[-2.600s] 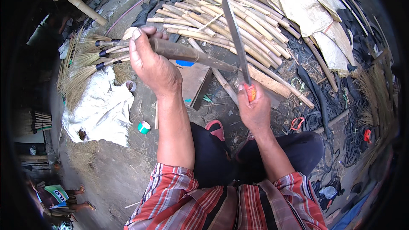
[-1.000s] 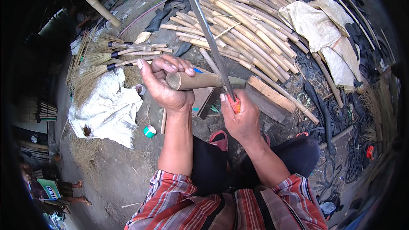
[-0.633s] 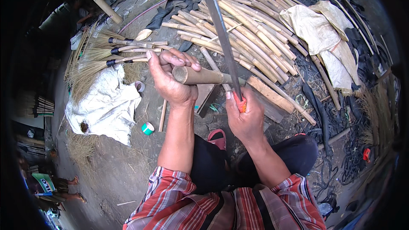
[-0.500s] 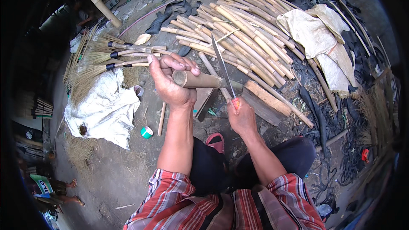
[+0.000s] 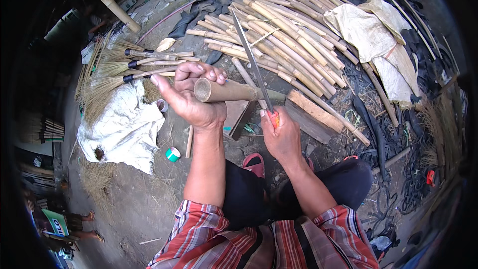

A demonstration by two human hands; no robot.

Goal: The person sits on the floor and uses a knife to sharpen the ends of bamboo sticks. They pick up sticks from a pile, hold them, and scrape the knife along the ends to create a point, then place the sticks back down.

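A short bamboo tube (image 5: 226,92) lies sideways in front of me, its open round end toward the left. My left hand (image 5: 191,99) is under and behind that end, palm up, with the fingers curled loosely behind the tube and the thumb spread away. My right hand (image 5: 281,137) is closed around the red handle of a long narrow blade (image 5: 253,62). The blade crosses the tube near its right part and points away from me; whether its edge is toothed is too small to tell. Beyond the blade, the tube's greenish end reaches a wooden block (image 5: 313,112).
Cut bamboo poles (image 5: 294,35) are piled ahead, with pale sacks (image 5: 368,35) at their right. Grass brooms (image 5: 117,67) and a white sack (image 5: 119,129) lie left, near a green tape roll (image 5: 173,154). Black rubber strips (image 5: 371,129) cover the right side.
The blade has slid forward, away from me, across the tube, its tip now farther ahead and left. My left fingers have loosened, and the thumb has swung out to the left.
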